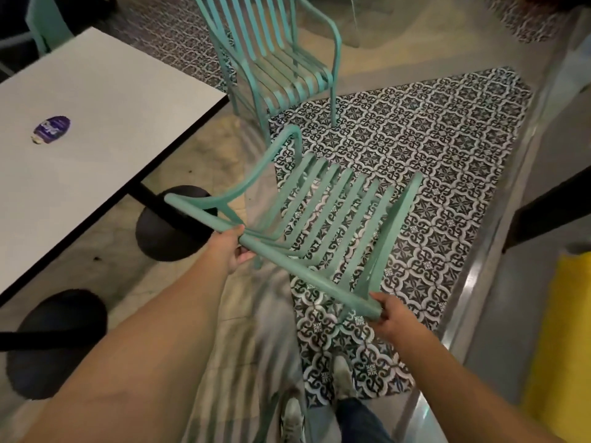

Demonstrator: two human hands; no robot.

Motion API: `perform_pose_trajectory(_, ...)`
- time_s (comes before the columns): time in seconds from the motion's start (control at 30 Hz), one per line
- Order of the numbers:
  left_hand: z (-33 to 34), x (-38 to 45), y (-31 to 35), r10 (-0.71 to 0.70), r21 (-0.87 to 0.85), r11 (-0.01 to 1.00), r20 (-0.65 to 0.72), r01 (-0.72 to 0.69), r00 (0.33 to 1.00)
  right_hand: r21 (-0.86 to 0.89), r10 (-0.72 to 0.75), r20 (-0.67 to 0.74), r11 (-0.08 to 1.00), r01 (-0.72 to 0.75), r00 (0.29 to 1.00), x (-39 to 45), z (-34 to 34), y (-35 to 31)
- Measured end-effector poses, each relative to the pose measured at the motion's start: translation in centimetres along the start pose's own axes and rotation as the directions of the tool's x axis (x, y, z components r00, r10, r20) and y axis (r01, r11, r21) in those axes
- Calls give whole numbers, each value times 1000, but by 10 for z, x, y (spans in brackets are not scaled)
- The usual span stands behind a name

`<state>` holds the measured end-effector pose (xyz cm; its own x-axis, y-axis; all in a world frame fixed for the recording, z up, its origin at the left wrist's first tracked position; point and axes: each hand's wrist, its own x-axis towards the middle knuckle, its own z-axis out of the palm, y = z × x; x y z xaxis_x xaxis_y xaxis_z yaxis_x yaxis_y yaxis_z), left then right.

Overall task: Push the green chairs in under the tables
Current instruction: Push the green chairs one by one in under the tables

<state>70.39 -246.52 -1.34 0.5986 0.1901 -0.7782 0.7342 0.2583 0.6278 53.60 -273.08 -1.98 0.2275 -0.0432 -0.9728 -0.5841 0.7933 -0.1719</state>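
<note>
A green slatted metal chair (pixel 323 215) stands right in front of me, its top rail running from upper left to lower right. My left hand (pixel 232 249) grips that rail near its middle-left. My right hand (pixel 388 314) holds the rail's right end. The white table (pixel 96 100) with a black edge lies to the left of the chair, apart from it. A second green chair (pixel 278 59) stands farther off, beside the table's far corner, facing right.
Round black table bases (pixel 169 228) (pixel 54 343) sit on the floor under the table. A purple sticker (pixel 51 129) lies on the tabletop. Patterned black-and-white tiles (pixel 431 148) cover the floor to the right. A yellow object (pixel 559 346) and a metal ledge border the right side.
</note>
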Motion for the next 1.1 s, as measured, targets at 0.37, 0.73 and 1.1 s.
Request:
perform_pose_trajectory(0.37,55,9,20,46,-7,999,21,-46,999,76,-80,-22,994,81,997,47,-4,-53)
perform_pose_trajectory(0.73,-136,-45,-49,-122,-391,920,-293,-2,948,-903,92,252,382,199,963,50,115,56)
perform_pose_trajectory(1.1,-232,-91,-116,-310,-857,282,-507,-431,805,-755,451,398,-333,564,799,10,329,246)
